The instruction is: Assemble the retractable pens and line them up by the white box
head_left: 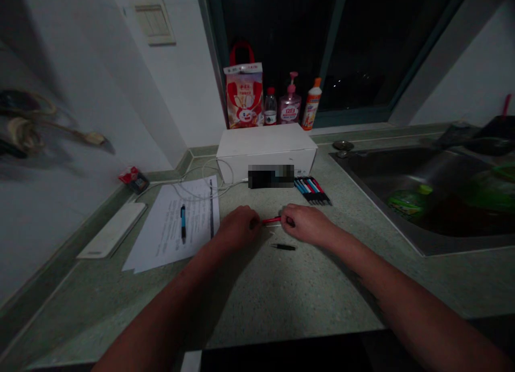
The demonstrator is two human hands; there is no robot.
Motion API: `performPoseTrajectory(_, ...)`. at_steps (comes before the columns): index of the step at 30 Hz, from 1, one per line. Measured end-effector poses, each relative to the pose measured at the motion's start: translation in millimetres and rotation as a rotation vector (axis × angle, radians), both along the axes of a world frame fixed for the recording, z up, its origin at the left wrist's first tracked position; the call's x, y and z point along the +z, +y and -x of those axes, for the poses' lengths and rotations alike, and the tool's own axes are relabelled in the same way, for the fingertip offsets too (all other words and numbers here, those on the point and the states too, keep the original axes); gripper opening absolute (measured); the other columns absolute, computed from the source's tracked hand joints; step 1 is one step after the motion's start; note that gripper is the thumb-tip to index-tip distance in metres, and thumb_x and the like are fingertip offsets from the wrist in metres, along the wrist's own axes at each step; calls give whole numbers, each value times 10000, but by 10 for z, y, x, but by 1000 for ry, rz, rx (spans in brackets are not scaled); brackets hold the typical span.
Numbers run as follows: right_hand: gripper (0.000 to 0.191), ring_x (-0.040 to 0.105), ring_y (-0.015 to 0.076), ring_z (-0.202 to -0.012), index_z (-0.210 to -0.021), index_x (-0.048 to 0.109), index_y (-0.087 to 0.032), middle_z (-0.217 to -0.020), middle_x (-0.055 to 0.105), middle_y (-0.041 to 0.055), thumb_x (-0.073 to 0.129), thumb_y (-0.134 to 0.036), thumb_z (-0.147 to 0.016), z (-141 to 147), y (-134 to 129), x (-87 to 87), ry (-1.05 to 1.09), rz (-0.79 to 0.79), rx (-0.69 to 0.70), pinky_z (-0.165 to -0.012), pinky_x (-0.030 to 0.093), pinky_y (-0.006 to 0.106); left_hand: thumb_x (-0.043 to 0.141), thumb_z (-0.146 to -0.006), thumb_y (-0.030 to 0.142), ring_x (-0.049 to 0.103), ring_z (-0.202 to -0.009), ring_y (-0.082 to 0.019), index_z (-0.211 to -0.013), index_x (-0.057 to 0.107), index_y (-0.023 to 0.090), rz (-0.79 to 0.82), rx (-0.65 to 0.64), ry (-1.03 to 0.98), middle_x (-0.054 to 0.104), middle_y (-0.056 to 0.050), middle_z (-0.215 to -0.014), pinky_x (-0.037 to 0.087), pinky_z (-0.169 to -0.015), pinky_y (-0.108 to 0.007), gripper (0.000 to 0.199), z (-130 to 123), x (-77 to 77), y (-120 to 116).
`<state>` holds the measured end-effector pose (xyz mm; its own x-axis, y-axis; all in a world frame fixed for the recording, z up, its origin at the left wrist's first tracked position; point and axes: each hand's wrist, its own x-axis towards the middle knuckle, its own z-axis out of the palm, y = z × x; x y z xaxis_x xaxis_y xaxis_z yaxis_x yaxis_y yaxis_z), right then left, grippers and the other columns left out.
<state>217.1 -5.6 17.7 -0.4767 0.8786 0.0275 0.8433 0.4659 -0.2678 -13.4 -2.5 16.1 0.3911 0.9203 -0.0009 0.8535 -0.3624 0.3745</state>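
A red pen barrel (271,220) spans the gap between my two hands, low over the counter. My left hand (240,227) is closed on its left end, and my right hand (303,223) is closed around the right end. Both ends are hidden by the fingers. Just below lies a short black pen part (284,247) with a thin pointed tip to the left. A thin pale piece (274,225) shows under the red barrel; I cannot make out what it is. Beyond my right hand, several blue, white and red pens (312,190) lie side by side.
A blue pen (183,224) rests on printed sheets (161,243) at left. Behind stand a white box (265,146) and a phone-like dark device (261,179) with a white cable. The sink (414,243) is at right; bottles (289,106) line the window sill.
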Motion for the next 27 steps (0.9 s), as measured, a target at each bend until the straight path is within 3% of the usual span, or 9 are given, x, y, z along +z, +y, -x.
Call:
performPoseTrajectory(14,125,624,163,-773,-905,714,-189,-931,698,52,589,-182,-918,6,20,-1,-38,5,-8,-639,337,281,581,-928,185,657,-917,-242,-938,774,184,43,-47,7,726,-91,-967,469,-803,-344,193,4,23,8)
performPoseTrajectory(21,105,620,164,-770,-903,713,-197,-919,691,52,610,-185,-913,49,15,-90,0,-36,25,-634,336,282,595,-921,193,637,-914,-248,-934,772,195,-25,-60,6,709,-88,-943,468,-791,-348,177,-91,-131,-11)
performPoseTrajectory(27,112,646,173,-823,-979,733,-208,-973,690,50,630,-237,-948,24,37,-65,63,-51,-15,-683,391,280,631,-923,221,619,-961,-241,-972,757,187,-127,-117,-46,694,-77,-959,472,-848,-352,140,-100,-77,-57)
